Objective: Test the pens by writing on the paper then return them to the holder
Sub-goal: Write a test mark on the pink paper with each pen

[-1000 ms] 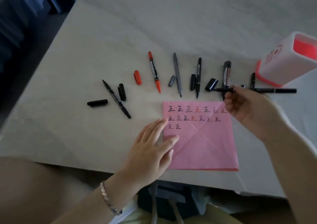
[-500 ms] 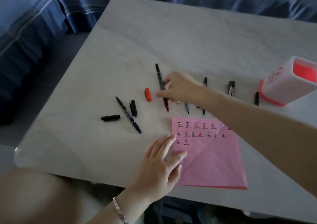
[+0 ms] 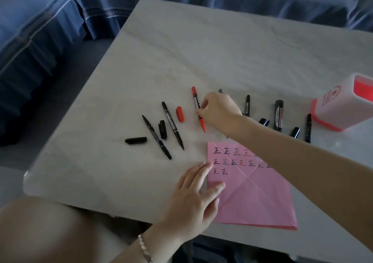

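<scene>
Head view, looking down at the grip: red pen (image 3: 198,107) on the table (image 3: 201,47), tip toward the person, pinched at its middle by the fingertips of the right hand (image 3: 219,112). Pen seemingly down on the tabletop; whether slightly raised, cannot tell. Just left of the grip, red cap (image 3: 180,114) lying loose. Further left, black marker (image 3: 172,125) at a slant, then a short black cap (image 3: 162,129), then a thinner black pen (image 3: 156,137), and farthest out a second black cap (image 3: 135,140) on its side. Right of the grip, partly hidden behind the hand and wrist, a grey pen (image 3: 220,91) with only its far end showing, a slim black pen (image 3: 247,105), a thick black marker (image 3: 278,115) with its cap (image 3: 264,122) beside it, then another small cap (image 3: 295,132) and a thin black pen (image 3: 308,128). Beyond those, at the far right edge, white-and-red holder (image 3: 341,109), upright, opening visible. Nearer the person than the grip, pink paper (image 3: 254,198) with three rows of written marks in black, grey and red, creased diagonally. Left hand (image 3: 193,198) flat and spread, gripping nothing, fingers pressing the paper's left edge; bracelet (image 3: 144,248) on that wrist. Right forearm crossing above the paper's upper right corner. Blue sofa (image 3: 60,20) past the table.
</scene>
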### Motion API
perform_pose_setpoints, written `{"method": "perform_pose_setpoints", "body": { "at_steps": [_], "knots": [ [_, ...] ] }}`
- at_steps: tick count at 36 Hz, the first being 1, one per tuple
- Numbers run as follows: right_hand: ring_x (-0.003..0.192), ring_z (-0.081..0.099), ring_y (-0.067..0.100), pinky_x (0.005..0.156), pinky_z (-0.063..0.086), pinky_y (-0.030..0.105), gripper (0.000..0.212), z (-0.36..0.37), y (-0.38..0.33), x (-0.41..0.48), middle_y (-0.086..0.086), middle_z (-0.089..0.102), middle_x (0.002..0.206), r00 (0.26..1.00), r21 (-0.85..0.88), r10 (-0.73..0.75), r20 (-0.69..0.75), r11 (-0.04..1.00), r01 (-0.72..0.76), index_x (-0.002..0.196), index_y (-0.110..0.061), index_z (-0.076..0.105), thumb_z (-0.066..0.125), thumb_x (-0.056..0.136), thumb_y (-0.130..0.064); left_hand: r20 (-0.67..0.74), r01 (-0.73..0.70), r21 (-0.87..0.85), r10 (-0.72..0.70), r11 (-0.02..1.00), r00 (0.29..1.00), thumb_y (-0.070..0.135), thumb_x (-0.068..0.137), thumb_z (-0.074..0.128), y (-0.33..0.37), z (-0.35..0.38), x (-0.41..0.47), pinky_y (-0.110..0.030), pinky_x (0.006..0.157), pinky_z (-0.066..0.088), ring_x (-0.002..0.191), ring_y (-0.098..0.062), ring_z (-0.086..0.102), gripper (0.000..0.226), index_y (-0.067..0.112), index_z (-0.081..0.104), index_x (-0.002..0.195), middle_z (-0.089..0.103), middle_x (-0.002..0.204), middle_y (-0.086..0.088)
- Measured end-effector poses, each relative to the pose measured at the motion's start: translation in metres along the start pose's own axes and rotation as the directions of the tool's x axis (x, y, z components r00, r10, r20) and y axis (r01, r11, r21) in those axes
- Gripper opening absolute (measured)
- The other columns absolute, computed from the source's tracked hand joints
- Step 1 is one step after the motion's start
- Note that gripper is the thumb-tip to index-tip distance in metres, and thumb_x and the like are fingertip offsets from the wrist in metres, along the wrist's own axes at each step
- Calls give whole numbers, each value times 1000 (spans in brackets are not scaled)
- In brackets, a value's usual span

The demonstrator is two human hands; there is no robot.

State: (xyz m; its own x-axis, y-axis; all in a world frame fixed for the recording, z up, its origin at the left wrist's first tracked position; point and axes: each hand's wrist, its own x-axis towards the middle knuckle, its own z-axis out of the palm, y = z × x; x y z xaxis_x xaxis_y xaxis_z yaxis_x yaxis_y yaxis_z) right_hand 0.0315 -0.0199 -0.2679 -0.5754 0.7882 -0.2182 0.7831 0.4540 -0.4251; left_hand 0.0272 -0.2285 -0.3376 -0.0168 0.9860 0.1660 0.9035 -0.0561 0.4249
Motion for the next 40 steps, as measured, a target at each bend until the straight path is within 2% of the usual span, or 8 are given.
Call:
{"method": "perform_pose_setpoints", "body": {
  "at_steps": [4,7,14,20,24,30,34,40],
  "knots": [
    [81,57,32,56,38,24,25,-1,3,3,20,64,90,998,-66,62,34,996,-60,85,-2,59,59,85,-27,4,6,1,-6,1000,1000,32,86,48,0,-1,0,-36,108,31,131,-20,33,30,29,61,112,49,135,-11],
    [86,58,32,52,40,25,40,-1,-2,5,14,54,71,994,-99,84,66,992,-78,60,-9,35,60,85,-29,11,5,2,-5,1000,1000,32,86,48,0,-1,-1,-36,108,31,132,-20,33,30,29,60,113,49,135,-11],
    [47,40,14,40,26,19,34,2,-4,7,3,42,54,984,13,131,120,991,-133,54,-9,37,60,77,-17,13,7,20,-7,1000,1000,32,86,48,0,-1,0,-37,107,31,131,-20,33,30,28,60,113,50,134,-11],
    [45,44,13,40,34,19,28,-19,8,-15,2,49,50,988,361,153,27,920,-152,63,-6,60,61,76,-30,22,6,43,-7,999,1000,32,86,46,1,-2,1,-38,107,30,130,-21,33,30,28,59,113,50,134,-12],
    [39,36,6,46,31,22,15,-31,30,-63,-9,45,38,968,656,187,-169,754,-31,56,-17,51,55,70,-21,22,6,69,-8,998,1000,33,85,46,3,-2,2,-41,105,33,128,-22,36,30,27,59,111,52,132,-13],
    [46,34,16,40,28,23,23,-13,68,-131,-2,39,48,880,874,382,-282,481,71,63,-17,43,51,76,1,65,21,158,-31,987,997,35,83,42,9,-6,6,-39,102,32,120,-27,47,27,27,58,104,57,125,-13],
    [41,48,11,41,41,18,24,8,78,-153,0,54,46,877,886,380,-294,452,101,71,-12,48,50,85,8,86,31,169,-47,985,995,37,84,40,11,-3,7,-43,98,35,115,-34,53,29,28,56,107,57,122,-17],
    [69,66,10,66,52,16,22,36,76,-159,-4,70,73,908,870,279,-312,468,156,83,-15,63,53,86,5,100,38,149,-53,988,994,42,85,41,6,1,4,-43,105,26,122,-33,36,39,29,58,118,51,127,-20]
  ]
}}
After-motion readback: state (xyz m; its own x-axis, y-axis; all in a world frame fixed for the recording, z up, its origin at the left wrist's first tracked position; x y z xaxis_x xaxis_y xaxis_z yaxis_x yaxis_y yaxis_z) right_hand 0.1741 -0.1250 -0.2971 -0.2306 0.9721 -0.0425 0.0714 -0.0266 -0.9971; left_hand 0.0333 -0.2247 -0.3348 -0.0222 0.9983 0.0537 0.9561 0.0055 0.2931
